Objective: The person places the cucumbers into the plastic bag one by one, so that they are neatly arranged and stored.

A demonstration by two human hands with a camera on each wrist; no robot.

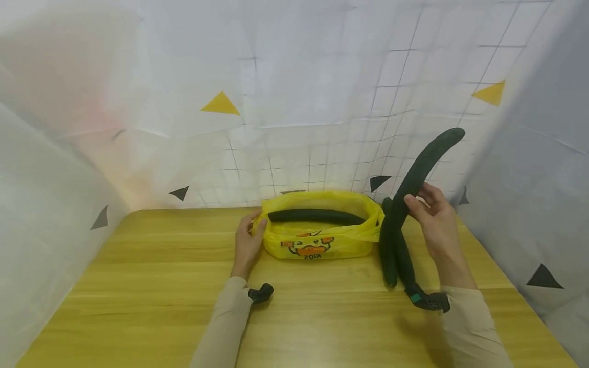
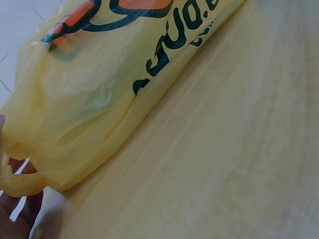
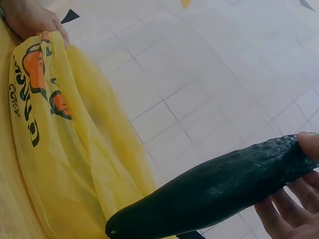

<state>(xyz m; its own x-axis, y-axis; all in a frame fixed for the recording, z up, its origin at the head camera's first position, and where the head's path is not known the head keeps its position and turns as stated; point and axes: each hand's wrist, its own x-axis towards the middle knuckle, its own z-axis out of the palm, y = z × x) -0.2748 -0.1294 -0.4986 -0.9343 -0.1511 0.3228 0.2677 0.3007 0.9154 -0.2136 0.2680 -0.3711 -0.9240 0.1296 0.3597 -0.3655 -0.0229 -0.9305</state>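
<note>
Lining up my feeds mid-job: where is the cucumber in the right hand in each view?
Head: the held cucumber slants upward, right of centre.
Left wrist: not in this picture.
Right wrist: the held cucumber crosses the lower part, from left of centre to the right edge.
Shared landmark: the yellow bag, mid-picture in head, upper left in left wrist, left side in right wrist.

Small screened booth, white sheeting on three sides, grid lines, dark triangles, wood-grain tabletop
</note>
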